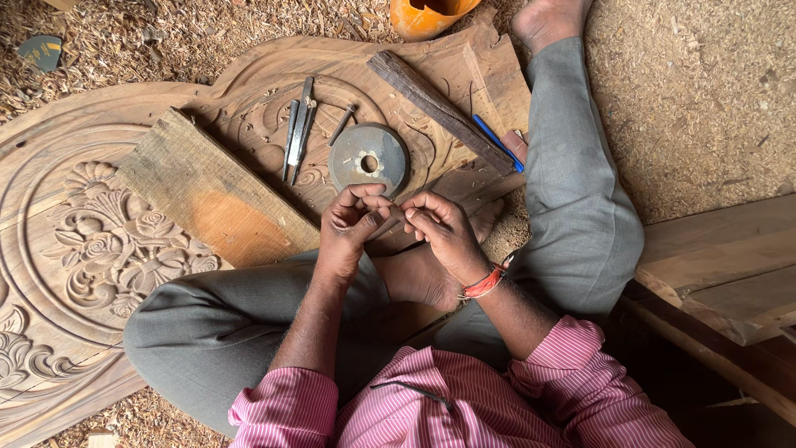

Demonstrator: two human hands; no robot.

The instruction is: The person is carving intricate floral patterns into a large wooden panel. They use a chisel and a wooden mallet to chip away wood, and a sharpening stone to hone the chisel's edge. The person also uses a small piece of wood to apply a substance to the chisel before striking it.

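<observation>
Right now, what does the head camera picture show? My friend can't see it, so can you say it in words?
A person sits cross-legged on a carved wooden panel, left hand and right hand together pinching a small thin tool just above a round grey grinding stone. Metal chisels, a plank and a blue pen lie nearby, with sawdust all around.

Single head-worn view, straight down and close over lap, hands (398, 228) and carved panel (99, 241).

We see a matt carved wooden panel (91, 241) and a rough plank (211, 191). The grinding stone disc (369, 158) looks dull and gritty, the metal chisels (297, 137) worn grey.
</observation>
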